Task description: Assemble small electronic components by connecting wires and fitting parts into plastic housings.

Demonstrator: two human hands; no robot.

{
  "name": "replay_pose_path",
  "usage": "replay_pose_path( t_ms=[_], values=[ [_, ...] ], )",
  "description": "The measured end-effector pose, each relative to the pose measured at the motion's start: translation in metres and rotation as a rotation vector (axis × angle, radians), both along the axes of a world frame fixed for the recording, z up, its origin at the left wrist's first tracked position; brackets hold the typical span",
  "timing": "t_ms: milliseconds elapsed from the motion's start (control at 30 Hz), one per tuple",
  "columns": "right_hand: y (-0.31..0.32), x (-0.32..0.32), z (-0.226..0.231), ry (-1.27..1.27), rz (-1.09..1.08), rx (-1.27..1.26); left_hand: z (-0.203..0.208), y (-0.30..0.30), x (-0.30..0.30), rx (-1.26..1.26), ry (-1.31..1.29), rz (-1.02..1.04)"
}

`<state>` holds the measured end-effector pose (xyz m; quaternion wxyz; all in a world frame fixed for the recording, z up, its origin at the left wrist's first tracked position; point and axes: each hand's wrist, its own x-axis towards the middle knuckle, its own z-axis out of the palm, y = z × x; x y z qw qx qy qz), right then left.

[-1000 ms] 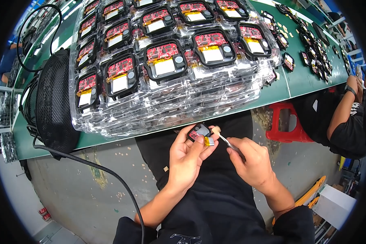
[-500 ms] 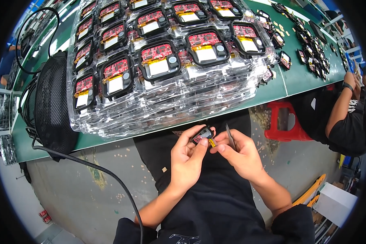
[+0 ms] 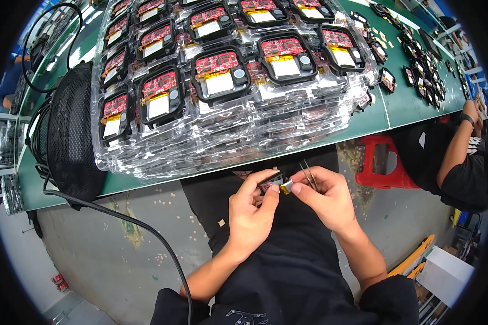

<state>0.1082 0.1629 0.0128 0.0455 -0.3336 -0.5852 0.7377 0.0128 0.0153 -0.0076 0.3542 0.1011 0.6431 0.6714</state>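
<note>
Over my lap, in front of the table edge, my left hand (image 3: 250,215) is closed around a small black device housing (image 3: 276,177) with a red circuit board inside. My left thumb presses on its near side. Thumb and fingers of my right hand (image 3: 331,203) pinch a small silvery battery (image 3: 288,187) with yellow tape, right beside the housing. Whether the battery is still joined to the board by wires is too small to tell. A pair of metal tweezers (image 3: 308,173) also rests in my right hand, its tips apart, pointing away from me.
A tall stack of clear plastic trays (image 3: 222,130) holding similar housings stands on the green table (image 3: 371,122). Left of it are a black mesh bag (image 3: 73,135) and a black cable (image 3: 141,225). More housings (image 3: 423,70) lie far right, near a red stool (image 3: 377,168) and a co-worker's arm (image 3: 456,146).
My right fingers have turned the battery up and out beside the housing, showing its silvery side. The tweezers have rotated, so both prongs now show. The view has shifted slightly.
</note>
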Motion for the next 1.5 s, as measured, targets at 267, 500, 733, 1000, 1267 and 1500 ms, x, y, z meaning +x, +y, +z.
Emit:
replay_pose_path(
  t_ms=[267,500,733,1000,1267,1500],
  values=[
    [0.0,-0.006,0.008,-0.008,0.049,0.542,-0.006,0.003,-0.005,0.077,-0.173,-0.086],
    [-0.004,-0.002,-0.01,0.076,-0.053,0.505,-0.004,0.005,-0.005,0.057,-0.151,-0.127],
    [-0.013,-0.012,-0.004,0.049,-0.1,0.606,-0.012,0.004,0.002,0.052,-0.091,-0.128],
    [-0.013,-0.007,-0.016,0.018,-0.066,0.531,-0.019,0.003,0.004,0.037,-0.026,-0.118],
    [-0.006,-0.008,-0.019,0.0,-0.078,0.148,-0.008,0.003,-0.001,0.005,-0.084,-0.175],
    [0.004,-0.008,-0.022,-0.082,0.022,0.244,0.002,0.0,-0.007,-0.033,0.042,-0.244]
  ],
)
